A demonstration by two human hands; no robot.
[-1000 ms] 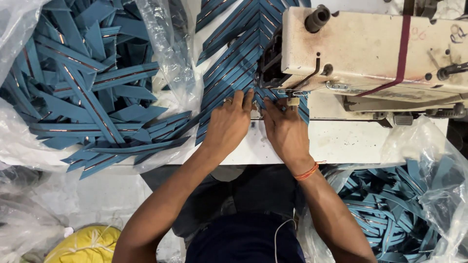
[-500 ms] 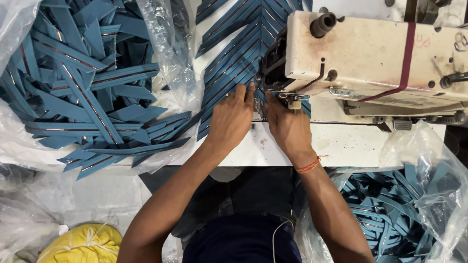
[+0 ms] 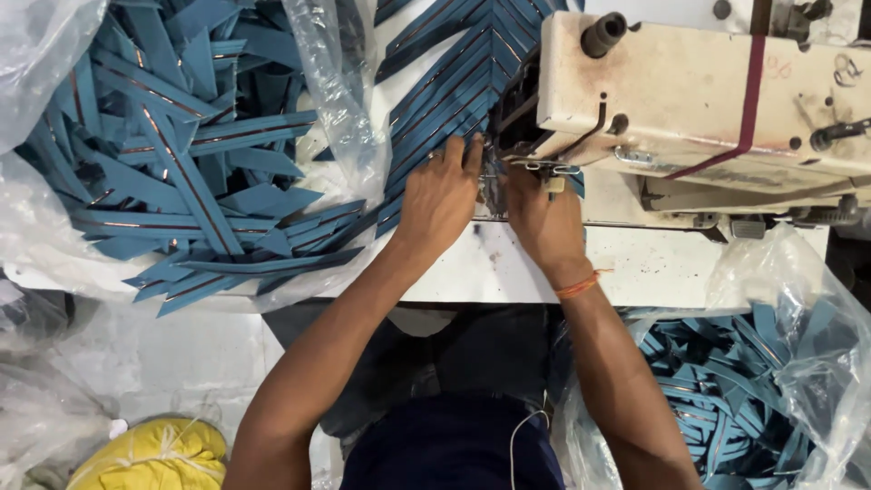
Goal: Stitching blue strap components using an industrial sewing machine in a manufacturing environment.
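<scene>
The blue fabric strip [image 3: 490, 181] under your hands lies flat on the counter [image 3: 653, 263], near its front edge, right at the needle end of the sewing machine [image 3: 699, 100], and only a sliver of it shows between your fingers. Nearest to you, below the counter's front edge, a yellow bundle [image 3: 150, 458] sits at the lower left, and a clear plastic bag of blue strips [image 3: 726, 390] hangs open at the lower right. Your left hand [image 3: 440, 195] rests palm down with its fingers spread, pressing the strip onto the counter, its fingertips just beside the needle area. Your right hand [image 3: 544, 222], with an orange thread band [image 3: 578, 286] at the wrist, lies close beside it, its fingers curled down onto the same strip under the machine's head; whether they pinch the strip or only press it, you cannot tell. Beyond your left hand a fanned row of stitched blue strips [image 3: 454, 73] runs toward the counter's far edge. At the counter's left end a loose heap of blue strips [image 3: 181, 181] lies on clear plastic sheet [image 3: 45, 54].
</scene>
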